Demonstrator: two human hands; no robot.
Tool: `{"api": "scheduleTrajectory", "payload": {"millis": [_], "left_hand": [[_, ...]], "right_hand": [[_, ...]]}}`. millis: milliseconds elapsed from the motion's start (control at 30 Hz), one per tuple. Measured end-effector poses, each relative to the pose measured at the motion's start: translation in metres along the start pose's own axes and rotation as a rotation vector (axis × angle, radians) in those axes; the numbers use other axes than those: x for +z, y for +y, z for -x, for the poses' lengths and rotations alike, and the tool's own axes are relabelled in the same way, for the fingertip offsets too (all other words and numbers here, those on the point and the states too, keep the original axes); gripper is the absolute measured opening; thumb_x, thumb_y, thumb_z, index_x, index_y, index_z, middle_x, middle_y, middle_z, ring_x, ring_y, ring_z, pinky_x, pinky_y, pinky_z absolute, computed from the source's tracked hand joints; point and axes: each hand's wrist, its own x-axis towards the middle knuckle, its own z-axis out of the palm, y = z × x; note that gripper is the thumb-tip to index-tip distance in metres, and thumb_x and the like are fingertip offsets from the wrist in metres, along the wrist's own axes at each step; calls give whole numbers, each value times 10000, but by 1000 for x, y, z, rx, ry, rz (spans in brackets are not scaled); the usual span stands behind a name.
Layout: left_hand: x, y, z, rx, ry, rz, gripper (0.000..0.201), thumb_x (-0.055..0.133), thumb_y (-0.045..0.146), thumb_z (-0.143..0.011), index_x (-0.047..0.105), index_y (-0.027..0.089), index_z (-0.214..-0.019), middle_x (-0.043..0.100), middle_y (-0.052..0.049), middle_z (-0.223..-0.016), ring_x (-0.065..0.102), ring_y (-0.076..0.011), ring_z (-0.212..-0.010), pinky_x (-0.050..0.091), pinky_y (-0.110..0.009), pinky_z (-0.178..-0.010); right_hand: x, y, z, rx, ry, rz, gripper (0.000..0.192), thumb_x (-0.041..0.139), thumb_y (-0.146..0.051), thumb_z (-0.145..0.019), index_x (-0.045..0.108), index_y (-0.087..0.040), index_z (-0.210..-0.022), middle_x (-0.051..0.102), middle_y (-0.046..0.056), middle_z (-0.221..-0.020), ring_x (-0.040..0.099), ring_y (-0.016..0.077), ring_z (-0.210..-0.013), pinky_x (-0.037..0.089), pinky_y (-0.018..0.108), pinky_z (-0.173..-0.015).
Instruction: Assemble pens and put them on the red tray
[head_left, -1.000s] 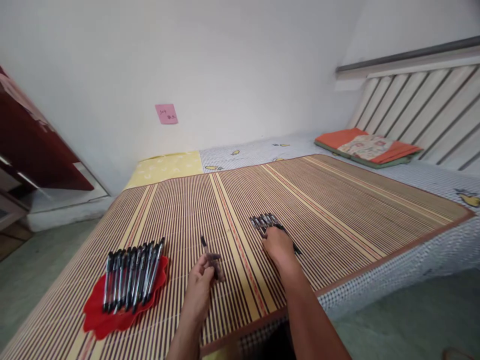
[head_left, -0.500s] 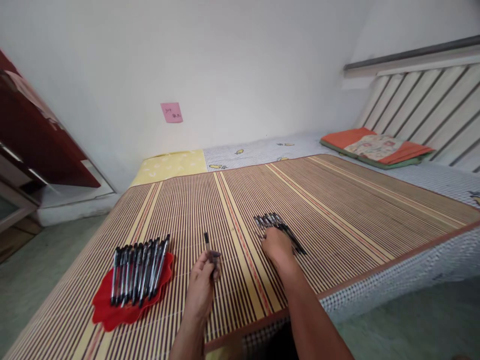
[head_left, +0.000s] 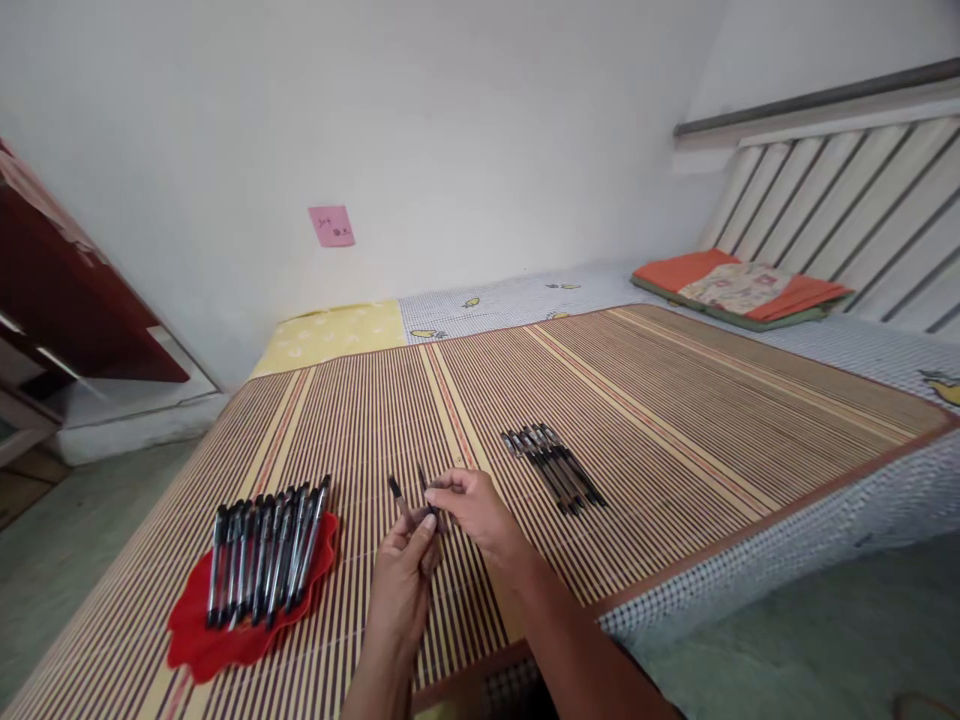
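Observation:
My left hand (head_left: pixel 405 555) is closed around a pen (head_left: pixel 396 487), whose dark end sticks up above the fingers. Right beside it, my right hand (head_left: pixel 465 505) pinches a slim dark pen-like piece (head_left: pixel 421 475); the fingertips of both hands meet, and they cover the lower part of this piece. To the right, several black pens (head_left: pixel 559 470) lie side by side in a slanted row on the mat. At the left, several clear-barrelled pens with black ends (head_left: pixel 262 550) rest on a red scallop-edged cloth (head_left: pixel 202 650).
A striped bamboo mat (head_left: pixel 360 420) covers the bed, over a checked sheet (head_left: pixel 510 295). A folded orange and green cloth (head_left: pixel 697 270) lies at the far right by the white slatted headboard (head_left: pixel 847 200). A pink note (head_left: pixel 331 226) is on the wall.
My right hand has come away from the right row of pens and moved left to my left hand, bringing a slim dark piece. The left hand keeps its pen.

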Motion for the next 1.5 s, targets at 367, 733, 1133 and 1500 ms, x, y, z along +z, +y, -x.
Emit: {"api": "scheduleTrajectory", "payload": {"millis": [367,733,1133,1500], "left_hand": [[-6,3,1,-13,-32,-88,389,900,331,-635,712,131,-911,621,7,-705,457,-52,-533,329,-143,-446],[-6,6,3,-20,-59,-99,374,883,359,-672,703,149,-923,543,33,-698,424,-55,-545,320,-161,-456],[-10,8,3,-23,-54,-186,372,889,380,-647,734,158,-902,603,9,-740,464,-70,-590,370,-177,-526],[-5,10,6,-47,-67,-267,374,897,399,-589,756,165,-845,656,-10,-749,507,-93,-622,400,-192,-577]], "right_hand": [[-110,-21,-4,-15,497,1258,212,580,-161,-902,741,-156,-1041,666,142,-1092,656,247,-970,465,319,-845],[-105,-9,-17,57,417,1282,161,615,-150,-885,754,-119,-960,656,183,-1117,637,263,-1037,446,313,-866],[-60,-38,3,-174,89,23,243,745,-354,-743,724,-172,-903,629,-14,-692,574,123,-631,468,246,-607],[-63,-45,6,-251,17,90,201,776,-333,-707,688,-187,-811,615,-35,-678,542,104,-611,459,240,-611]]}}
